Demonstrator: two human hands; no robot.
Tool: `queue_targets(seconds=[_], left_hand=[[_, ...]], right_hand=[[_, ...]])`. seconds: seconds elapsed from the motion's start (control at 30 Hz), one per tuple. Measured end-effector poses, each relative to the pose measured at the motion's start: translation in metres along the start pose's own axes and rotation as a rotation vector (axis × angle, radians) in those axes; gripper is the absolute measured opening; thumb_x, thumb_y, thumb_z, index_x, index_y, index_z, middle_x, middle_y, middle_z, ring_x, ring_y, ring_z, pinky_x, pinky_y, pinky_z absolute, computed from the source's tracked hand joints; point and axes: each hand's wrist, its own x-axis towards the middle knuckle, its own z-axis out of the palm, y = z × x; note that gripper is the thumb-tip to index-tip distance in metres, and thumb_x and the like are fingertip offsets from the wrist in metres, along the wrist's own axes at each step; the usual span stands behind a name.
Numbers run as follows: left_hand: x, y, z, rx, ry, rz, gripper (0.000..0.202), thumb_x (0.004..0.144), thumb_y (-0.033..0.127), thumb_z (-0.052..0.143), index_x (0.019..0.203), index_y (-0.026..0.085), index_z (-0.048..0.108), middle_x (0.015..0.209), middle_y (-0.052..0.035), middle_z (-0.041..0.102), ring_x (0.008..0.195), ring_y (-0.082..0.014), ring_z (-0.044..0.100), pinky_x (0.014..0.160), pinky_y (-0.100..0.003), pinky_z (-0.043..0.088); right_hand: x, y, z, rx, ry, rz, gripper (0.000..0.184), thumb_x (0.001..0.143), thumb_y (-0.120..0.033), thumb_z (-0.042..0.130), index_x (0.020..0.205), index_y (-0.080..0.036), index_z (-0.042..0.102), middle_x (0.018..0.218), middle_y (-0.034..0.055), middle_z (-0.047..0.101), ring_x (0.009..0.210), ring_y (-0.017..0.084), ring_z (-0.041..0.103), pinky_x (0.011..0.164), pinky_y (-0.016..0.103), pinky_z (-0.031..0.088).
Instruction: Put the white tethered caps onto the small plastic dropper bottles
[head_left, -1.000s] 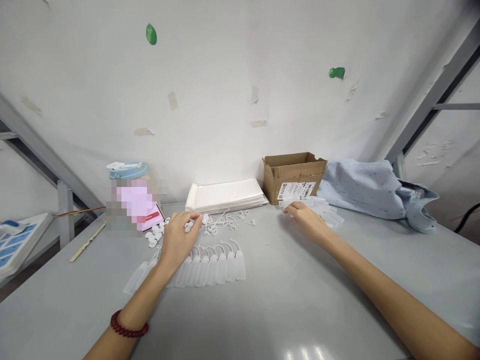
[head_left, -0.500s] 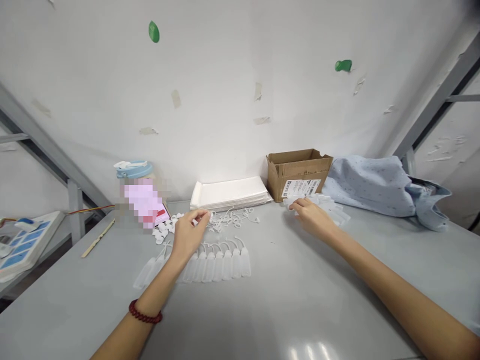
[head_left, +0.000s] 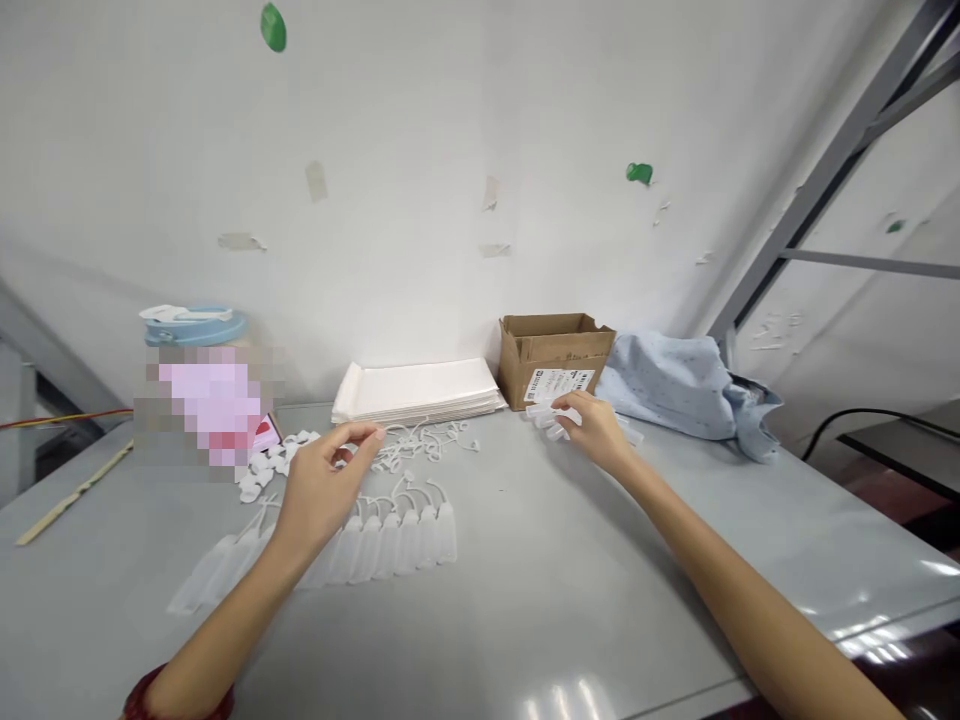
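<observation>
My left hand [head_left: 324, 485] hovers above a row of several small translucent plastic bottles [head_left: 390, 528] lying side by side on the grey table [head_left: 525, 590]. Its thumb and forefinger are pinched together beside a tangle of white cap loops [head_left: 420, 440]; what they pinch is too small to name. My right hand [head_left: 592, 428] reaches to the far right and closes its fingers on a clear plastic bottle from a loose heap [head_left: 551, 418] in front of a cardboard box [head_left: 553, 355].
A stack of white flat bags [head_left: 416, 390] lies against the wall. White caps [head_left: 266, 465] are scattered left, near a blue-lidded container [head_left: 195, 325]. A light blue cloth [head_left: 675, 385] lies right of the box. A wooden stick [head_left: 71, 492] lies far left.
The camera has swung to the right. My left hand has drawn back slightly from the loops and lifted. My right hand stays at the bottle heap.
</observation>
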Motion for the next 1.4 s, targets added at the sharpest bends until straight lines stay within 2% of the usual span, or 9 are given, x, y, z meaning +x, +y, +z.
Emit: queue_targets(seconds=[0.23,0.5,0.67,0.83,0.93,1.03,1.1,1.23,1.4], left_hand=[[-0.006,-0.001,0.008,0.047,-0.046,0.017,0.032,0.075,0.052,0.057,0.08,0.023,0.07,0.086,-0.0012,0.071,0.068,-0.0178,0.058,0.062,-0.027,0.044],[-0.008,0.002,0.008,0.048,-0.05,0.002,0.033,0.074,0.053,0.057,0.08,0.024,0.07,0.089,-0.0012,0.072,0.069,-0.018,0.058,0.059,-0.026,0.044],[-0.011,0.003,0.01,0.046,-0.063,0.003,0.033,0.073,0.054,0.058,0.08,0.024,0.07,0.088,-0.0015,0.072,0.068,-0.0186,0.059,0.055,-0.025,0.044],[-0.009,0.009,0.008,-0.019,-0.036,0.041,0.028,0.074,0.048,0.059,0.078,0.022,0.07,0.082,-0.0017,0.072,0.073,-0.0194,0.063,0.062,-0.026,0.047],[-0.003,0.021,-0.004,-0.108,0.127,0.062,0.024,0.075,0.045,0.061,0.078,0.023,0.069,0.08,-0.0004,0.072,0.078,-0.0195,0.064,0.071,-0.027,0.049],[-0.001,0.033,-0.019,-0.177,0.429,0.103,0.023,0.078,0.045,0.059,0.084,0.024,0.068,0.086,0.0005,0.071,0.082,-0.0186,0.063,0.075,-0.028,0.049],[-0.006,0.037,-0.024,-0.151,0.498,0.133,0.022,0.078,0.045,0.06,0.082,0.025,0.068,0.084,0.0014,0.07,0.082,-0.0186,0.063,0.075,-0.027,0.048],[-0.024,0.033,-0.015,-0.089,0.178,0.175,0.023,0.078,0.046,0.059,0.077,0.025,0.067,0.079,0.0015,0.069,0.076,-0.019,0.061,0.064,-0.026,0.048],[-0.038,0.031,0.002,-0.146,-0.058,0.152,0.022,0.081,0.044,0.057,0.075,0.025,0.066,0.076,0.0007,0.069,0.072,-0.0185,0.062,0.067,-0.027,0.05]], right_hand=[[0.0,0.0,0.001,-0.053,-0.032,0.0,0.035,0.074,0.003,0.044,0.098,-0.012,0.065,0.101,0.013,0.067,0.097,0.025,0.06,0.083,0.034,0.045],[-0.012,-0.03,0.018,-0.141,-0.201,-0.119,0.06,0.071,0.011,0.039,0.121,-0.017,0.056,0.136,0.0113,0.052,0.124,0.032,0.039,0.089,0.044,0.036],[-0.011,-0.034,0.015,-0.134,-0.244,-0.151,0.058,0.072,0.013,0.037,0.117,-0.017,0.06,0.118,0.0118,0.061,0.11,0.027,0.048,0.085,0.038,0.038],[-0.01,-0.037,0.018,-0.033,-0.172,-0.197,0.044,0.073,0.011,0.041,0.097,-0.015,0.067,0.106,0.0142,0.063,0.101,0.028,0.05,0.084,0.04,0.038],[-0.007,-0.048,0.019,0.049,-0.082,-0.219,0.036,0.073,0.009,0.043,0.088,-0.015,0.065,0.097,0.013,0.064,0.094,0.027,0.052,0.08,0.038,0.041],[-0.009,-0.068,0.013,0.158,0.03,-0.213,0.024,0.082,0.001,0.045,0.093,-0.016,0.058,0.102,0.0113,0.061,0.093,0.022,0.054,0.079,0.034,0.044],[-0.014,-0.084,0.008,0.276,0.073,-0.184,0.009,0.087,-0.012,0.049,0.09,-0.019,0.053,0.101,0.0085,0.06,0.086,0.019,0.055,0.073,0.03,0.046],[-0.03,-0.116,-0.001,1.136,-0.094,0.133,0.027,0.077,-0.029,0.068,0.067,-0.02,0.045,0.091,0.0033,0.055,0.08,0.017,0.056,0.067,0.027,0.045],[-0.041,-0.135,-0.009,1.554,-0.331,0.317,0.037,0.065,-0.031,0.08,0.064,-0.019,0.045,0.089,-0.0001,0.052,0.081,0.017,0.062,0.071,0.028,0.045]])
